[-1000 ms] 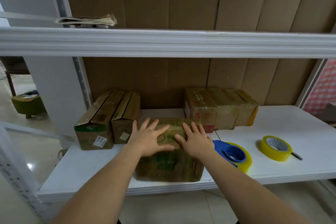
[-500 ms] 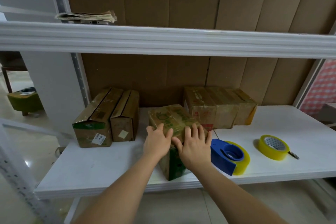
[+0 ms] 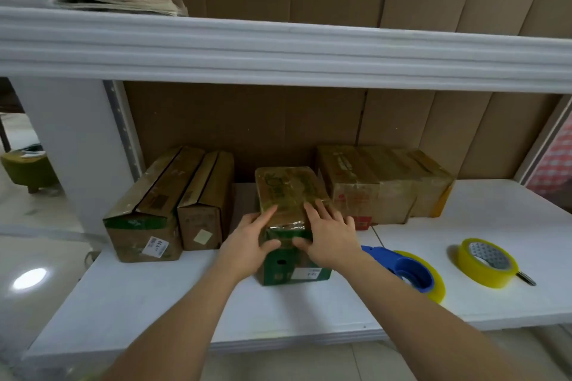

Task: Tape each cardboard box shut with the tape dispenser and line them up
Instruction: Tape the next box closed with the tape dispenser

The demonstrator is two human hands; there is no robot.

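- As both hands frame its near end, the green-printed cardboard box [image 3: 289, 195] sits end-on on the white shelf [image 3: 154, 297] between two rows of boxes, head view.
- Left hand [image 3: 247, 244] and right hand [image 3: 329, 241] clasp its corners, thumbs curled onto the front.
- Tape-glossed, probably slippery and light; corners give the surest hold.
- The tape dispenser [image 3: 408, 272] lies just right.

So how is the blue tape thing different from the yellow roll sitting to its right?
The tape dispenser has a blue plastic body around its yellow roll; the loose tape roll is bare. The dispenser lies right beside the right hand's forearm, the loose roll farther right. Both carry yellowish tape and rest untouched on the white shelf.
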